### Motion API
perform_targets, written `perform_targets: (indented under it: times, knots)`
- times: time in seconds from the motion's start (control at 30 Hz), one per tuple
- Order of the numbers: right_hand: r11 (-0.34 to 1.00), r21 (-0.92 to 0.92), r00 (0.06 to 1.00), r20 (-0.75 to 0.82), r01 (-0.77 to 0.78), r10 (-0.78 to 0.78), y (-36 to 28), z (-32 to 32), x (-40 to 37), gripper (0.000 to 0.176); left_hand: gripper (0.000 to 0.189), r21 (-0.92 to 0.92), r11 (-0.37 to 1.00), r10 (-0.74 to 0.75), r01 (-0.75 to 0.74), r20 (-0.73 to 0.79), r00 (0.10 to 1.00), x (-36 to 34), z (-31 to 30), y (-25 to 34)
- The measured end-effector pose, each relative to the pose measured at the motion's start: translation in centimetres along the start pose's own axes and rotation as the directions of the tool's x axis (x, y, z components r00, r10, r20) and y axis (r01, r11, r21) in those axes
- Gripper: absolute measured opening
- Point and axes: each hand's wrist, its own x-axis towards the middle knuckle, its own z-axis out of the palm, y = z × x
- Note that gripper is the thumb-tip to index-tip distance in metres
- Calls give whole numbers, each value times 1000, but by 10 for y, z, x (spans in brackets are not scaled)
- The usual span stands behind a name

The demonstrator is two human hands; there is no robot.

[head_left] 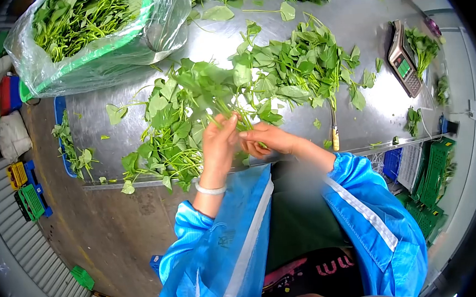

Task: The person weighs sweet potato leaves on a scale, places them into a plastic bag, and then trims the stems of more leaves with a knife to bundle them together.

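Leafy green stems (210,88) rise from my left hand (221,138), whose fingers are closed round their lower ends. Close beside it, my right hand (268,139) is closed with fingertips pinching thin stems near the left fingers. Both hands are over the front part of the metal table (111,159). Loose greens (169,143) lie to the left of and behind my left hand. A larger pile of leafy stems (310,63) spreads behind and right of my right hand. A knife with a yellowish handle (335,139) lies near the table's front edge, right of my hands.
A plastic-lined green crate (89,62) full of greens stands at the back left. A scale with keypad (403,60) is at the right, beside a bundle of greens (423,47). A blue tray (63,138) borders the left end. Green crates (435,171) are below right.
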Motion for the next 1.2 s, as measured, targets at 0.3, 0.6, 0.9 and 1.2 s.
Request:
perform_targets:
  times: [0.3,0.6,0.9,1.2]
  knots:
    - [948,-100,674,-681,302,-287,19,5,23,34,14,7,976,213,-218,-238,948,-2,10,-11]
    - [354,-910,497,-210,215,-842,2,9,11,15,8,47,931,361,-363,-291,886,0,-20,19]
    - [599,-786,742,-309,152,-594,14,29,37,16,10,-45,965,252,-257,-102,962,-5,-16,0]
    - [754,-587,748,-350,293,-564,30,-18,39,29,10,-48,813,551,-581,-261,793,-1,-67,50]
